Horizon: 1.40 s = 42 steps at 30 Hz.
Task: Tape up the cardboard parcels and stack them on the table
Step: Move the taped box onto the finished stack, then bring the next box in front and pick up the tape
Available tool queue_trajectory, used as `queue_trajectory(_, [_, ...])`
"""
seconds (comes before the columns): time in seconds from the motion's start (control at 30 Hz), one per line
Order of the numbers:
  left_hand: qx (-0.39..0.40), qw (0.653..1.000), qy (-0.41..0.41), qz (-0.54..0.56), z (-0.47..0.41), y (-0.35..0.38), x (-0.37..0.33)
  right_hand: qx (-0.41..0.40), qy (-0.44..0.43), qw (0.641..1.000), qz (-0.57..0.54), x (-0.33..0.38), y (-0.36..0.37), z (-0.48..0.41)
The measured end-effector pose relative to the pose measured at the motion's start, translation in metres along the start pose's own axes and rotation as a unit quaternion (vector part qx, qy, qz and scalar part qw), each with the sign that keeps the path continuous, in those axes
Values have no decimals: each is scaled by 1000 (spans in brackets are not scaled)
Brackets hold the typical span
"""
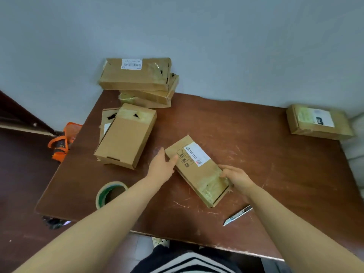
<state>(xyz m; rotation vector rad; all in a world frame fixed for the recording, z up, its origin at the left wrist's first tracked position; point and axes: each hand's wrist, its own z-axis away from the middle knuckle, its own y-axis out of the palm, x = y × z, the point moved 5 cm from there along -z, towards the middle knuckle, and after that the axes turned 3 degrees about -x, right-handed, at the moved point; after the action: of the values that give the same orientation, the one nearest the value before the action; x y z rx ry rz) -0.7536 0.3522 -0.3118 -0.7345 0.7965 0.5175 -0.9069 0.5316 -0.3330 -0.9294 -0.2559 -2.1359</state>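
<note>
Scratched brown wooden table (275, 154) carries a flat brown cardboard parcel (199, 174) at its middle. Left hand (161, 166) rests straight-fingered against its far side, and right hand (234, 178) curls round its taped near end.

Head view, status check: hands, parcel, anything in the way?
Left hand touches parcel, left edge; right hand grips its taped near end. Parcel flat on table. Tape roll, knife lie clear.
</note>
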Motion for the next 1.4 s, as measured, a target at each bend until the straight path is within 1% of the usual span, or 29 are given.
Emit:
queue_trajectory(0.03, [-3,998,-10,-70,1,3,6,-7,-4,1000,25,-3,-5,-3])
queue_trajectory(0.1, [-26,977,-24,-211,7,4,18,-8,-25,997,74,-6,-9,-8])
queue_trajectory(0.13, [-36,966,-16,-256,13,6,20,0,-43,995,92,-5,-8,-11])
queue_trajectory(0.17, [-43,957,13,-287,20,9,20,8,-64,992,108,-5,-5,-14])
queue_trajectory(0.2, [-40,949,65,-307,27,15,18,16,-86,989,122,-3,-2,-16])
queue_trajectory(0.23, [-17,941,124,-315,34,23,16,15,-117,981,153,-1,0,-18])
queue_trajectory(0.27, [22,935,173,-309,40,33,14,0,-157,966,206,2,0,-19])
queue_trajectory(0.3, [73,928,202,-305,46,44,15,-30,-198,944,262,6,0,-18])
queue_trajectory(0.33, [124,918,216,-310,50,54,17,-66,-235,926,289,9,-1,-15])
queue_trajectory(0.37, [160,906,226,-321,51,62,20,-91,-262,919,278,10,-3,-10])
queue_trajectory(0.4, [179,898,231,-329,51,68,23,-98,-279,922,249,8,-5,-5])
queue_trajectory(0.43, [184,894,235,-334,50,72,25,-89,-284,927,227,4,-5,-1])
queue_trajectory(0.5, [177,890,253,-337,47,77,24,-42,-272,934,227,-7,0,8])
queue_trajectory(0.53, [169,888,266,-335,46,78,22,-19,-268,931,246,-14,4,12])
queue_trajectory(0.6, [146,893,285,-316,45,79,20,-1,-275,919,281,-22,11,16])
queue_trajectory(0.7, [120,904,291,-289,44,79,21,-1,-292,904,314,-26,16,19])
queue_trajectory(0.83, [120,908,295,-273,43,79,24,2,-303,888,345,-30,18,20])
queue_trajectory(0.97, [120,908,295,-271,41,79,24,2,-286,887,364,-33,20,17])
queue_trajectory(1.1, [113,908,302,-268,43,80,25,-18,-282,881,379,-34,23,15])
queue_trajectory(1.17, [103,909,302,-267,42,79,25,-28,-284,874,393,-35,25,15])
queue_trajectory(1.37, [65,915,297,-265,39,75,23,-54,-271,869,410,-40,29,18])
queue_trajectory(1.4, [56,917,294,-264,38,75,24,-60,-269,873,403,-40,28,19])
